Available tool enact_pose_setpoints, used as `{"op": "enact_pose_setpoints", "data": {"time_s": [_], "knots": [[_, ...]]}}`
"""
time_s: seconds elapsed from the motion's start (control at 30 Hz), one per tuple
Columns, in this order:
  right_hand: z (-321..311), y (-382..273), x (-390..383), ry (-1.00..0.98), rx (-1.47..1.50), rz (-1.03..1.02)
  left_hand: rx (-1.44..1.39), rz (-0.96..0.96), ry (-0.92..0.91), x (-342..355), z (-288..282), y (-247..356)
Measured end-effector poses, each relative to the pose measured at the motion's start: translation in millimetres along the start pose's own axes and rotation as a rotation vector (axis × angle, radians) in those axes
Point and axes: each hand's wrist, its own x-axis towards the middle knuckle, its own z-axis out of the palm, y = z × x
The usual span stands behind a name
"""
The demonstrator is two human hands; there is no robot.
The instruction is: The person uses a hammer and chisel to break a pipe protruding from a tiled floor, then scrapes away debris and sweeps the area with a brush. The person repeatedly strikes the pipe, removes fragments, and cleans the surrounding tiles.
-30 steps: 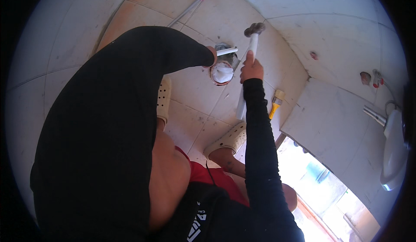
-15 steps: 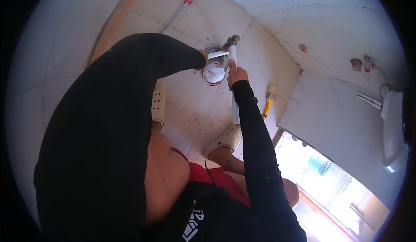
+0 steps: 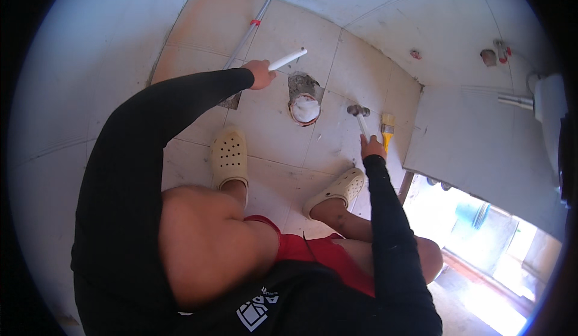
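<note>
My left hand point(image 3: 261, 74), raised at the upper middle, is wrapped round a white rod point(image 3: 289, 59) with a small dark spot at its far end. The rod points up and right, away from the floor hole. Lower right, my right hand point(image 3: 373, 148) grips a hammer point(image 3: 359, 111) by its pale handle, its dark metal head uppermost. Between the hands lies a rough broken hole point(image 3: 306, 82) in the tiles. At its near edge a round pipe opening point(image 3: 305, 109) is stuffed with white material. Neither tool touches the hole.
A yellow-handled paintbrush point(image 3: 387, 132) lies right of the hammer. Beige clogs point(image 3: 229, 155) are on my feet. A long pole with a red band point(image 3: 255, 22) slants behind my left hand. Wall pipe fittings point(image 3: 501, 52) and a white basin point(image 3: 549, 104) stand at the right.
My hands have moved apart from the hole: the left up and left with the white rod, the right down and right with the hammer. The hole now shows more fully.
</note>
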Motion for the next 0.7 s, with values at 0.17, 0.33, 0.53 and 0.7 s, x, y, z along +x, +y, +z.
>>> {"op": "enact_pose_setpoints", "data": {"time_s": [0.17,0.33,0.53,0.7], "knots": [[10,67,18,-0.257,-0.169,-0.352,0.062,0.060,0.005,-8,-17,7],[-75,68,93,-0.316,-0.529,-0.665,0.188,0.021,-0.161,-23,-34,19],[-171,45,90,-0.057,-0.270,-0.656,0.332,0.111,-0.167,-65,-31,24],[-119,4,57,-0.172,0.086,-0.659,0.325,0.149,-0.226,-121,-31,24]]}}
